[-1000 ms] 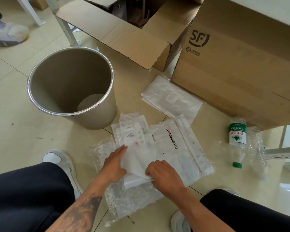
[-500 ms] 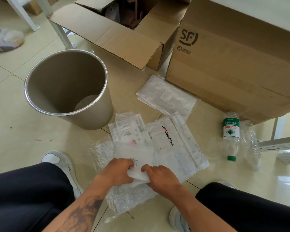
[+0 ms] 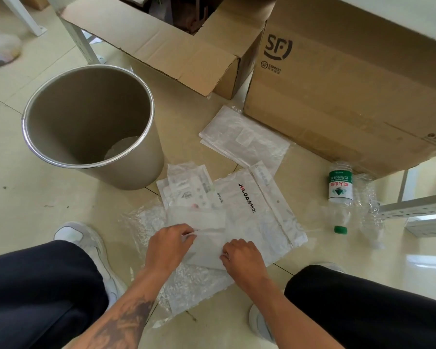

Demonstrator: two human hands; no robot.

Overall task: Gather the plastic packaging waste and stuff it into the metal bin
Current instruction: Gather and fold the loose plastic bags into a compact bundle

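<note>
A round metal bin (image 3: pixel 126 170) stands open on the tiled floor, upper left, with a bit of clear plastic at its bottom. In front of me lies a pile of flat plastic bags (image 3: pixel 252 212), one printed with a black logo, on top of bubble wrap (image 3: pixel 194 280). My left hand (image 3: pixel 168 245) pinches the top edge of a translucent white sheet (image 3: pixel 207 240) on the pile. My right hand (image 3: pixel 242 256) grips the same sheet at its lower right edge. Another stack of clear bags (image 3: pixel 244 139) lies further back by the large box.
A big SF cardboard box (image 3: pixel 342 79) stands at right, an opened carton (image 3: pixel 166 44) behind the bin. An empty water bottle (image 3: pixel 339 192) with a green cap and crumpled clear plastic (image 3: pixel 369 210) lie at right. My knees and shoes frame the pile. Metal shelf legs stand nearby.
My hands have moved apart along the white sheet, which now lies spread flatter on the pile; half a second ago they were bunched together over it.
</note>
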